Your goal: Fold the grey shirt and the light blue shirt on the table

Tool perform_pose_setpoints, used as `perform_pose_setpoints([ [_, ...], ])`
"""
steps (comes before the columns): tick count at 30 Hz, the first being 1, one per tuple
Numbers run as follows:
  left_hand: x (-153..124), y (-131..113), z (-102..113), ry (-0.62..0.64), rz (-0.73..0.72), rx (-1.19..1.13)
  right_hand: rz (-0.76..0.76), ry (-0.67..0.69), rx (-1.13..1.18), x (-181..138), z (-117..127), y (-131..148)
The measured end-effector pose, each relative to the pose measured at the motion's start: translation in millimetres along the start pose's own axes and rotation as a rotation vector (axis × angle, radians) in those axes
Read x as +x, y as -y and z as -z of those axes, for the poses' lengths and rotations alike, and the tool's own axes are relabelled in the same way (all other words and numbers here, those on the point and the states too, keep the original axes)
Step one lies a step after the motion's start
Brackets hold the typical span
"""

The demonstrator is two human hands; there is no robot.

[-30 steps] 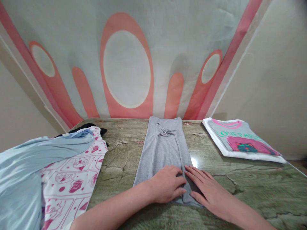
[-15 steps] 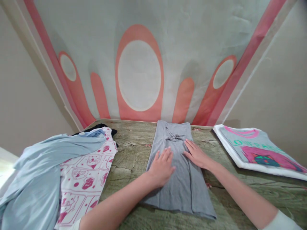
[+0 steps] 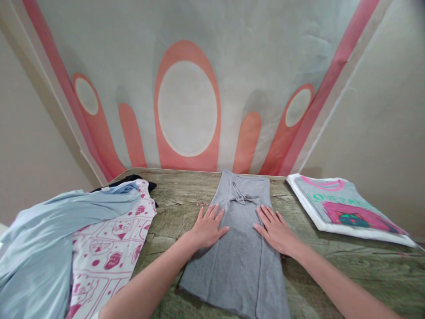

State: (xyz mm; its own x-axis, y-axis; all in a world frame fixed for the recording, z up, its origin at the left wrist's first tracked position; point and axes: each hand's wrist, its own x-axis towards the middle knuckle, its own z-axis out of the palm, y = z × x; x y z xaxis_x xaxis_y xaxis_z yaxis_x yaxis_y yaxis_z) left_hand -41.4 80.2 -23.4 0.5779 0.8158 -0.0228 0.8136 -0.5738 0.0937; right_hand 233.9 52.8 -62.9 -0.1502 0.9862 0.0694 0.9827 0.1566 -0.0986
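Observation:
A grey garment [image 3: 237, 261], folded into a long strip with a small tied drawstring near its far end, lies on the wood-patterned table. My left hand [image 3: 206, 228] rests flat on its left edge, fingers spread. On the opposite edge, my right hand [image 3: 277, 230] lies palm down with its fingers stretched out. Neither hand grips the cloth. The near end of the garment flares wider than the far end and runs toward the bottom of the view.
To the left lie a light blue garment [image 3: 40, 239], a white one with magenta prints [image 3: 113, 239] and some black cloth [image 3: 128, 179]. A folded T-shirt stack [image 3: 348, 208] sits at the right. Behind the table [image 3: 175, 186] stands a wall with a pink-orange pattern [image 3: 187, 159].
My left hand has moved left from the garment's middle to its left edge. The garment's near end has shifted toward me and to the left. My right hand stays at the right edge.

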Motion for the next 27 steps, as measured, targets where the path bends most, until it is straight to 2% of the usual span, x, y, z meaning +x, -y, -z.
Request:
perform_pose_setpoints([
  [6, -8.7, -3.7, 27.4, 0.143, -0.074, -0.031, -0.029, -0.046, -0.051, -26.5, 0.5, 10.4],
  [10, -14.4, -1.6, 34.2, 0.135, -0.123, -0.046, -0.002, -0.004, -0.086, -17.9, 25.0, 13.5],
  [13, -11.2, 4.6, 33.1, 0.075, -0.150, -0.081, -0.018, 0.121, 0.001, 21.8, 54.2, 5.6],
  [17, 0.4, 17.4, 23.9, -0.068, -0.096, -0.157, -0.099, 0.019, 0.267, 103.4, 72.7, -8.2],
  [22, 7.8, 28.4, 7.7, -0.241, -0.016, -0.281, -0.208, -0.049, 0.348, 194.6, 51.6, -11.6],
  [27, 12.2, 31.6, -0.8, -0.305, 0.020, -0.338, -0.294, -0.081, 0.472, 250.4, 23.8, -3.2],
])
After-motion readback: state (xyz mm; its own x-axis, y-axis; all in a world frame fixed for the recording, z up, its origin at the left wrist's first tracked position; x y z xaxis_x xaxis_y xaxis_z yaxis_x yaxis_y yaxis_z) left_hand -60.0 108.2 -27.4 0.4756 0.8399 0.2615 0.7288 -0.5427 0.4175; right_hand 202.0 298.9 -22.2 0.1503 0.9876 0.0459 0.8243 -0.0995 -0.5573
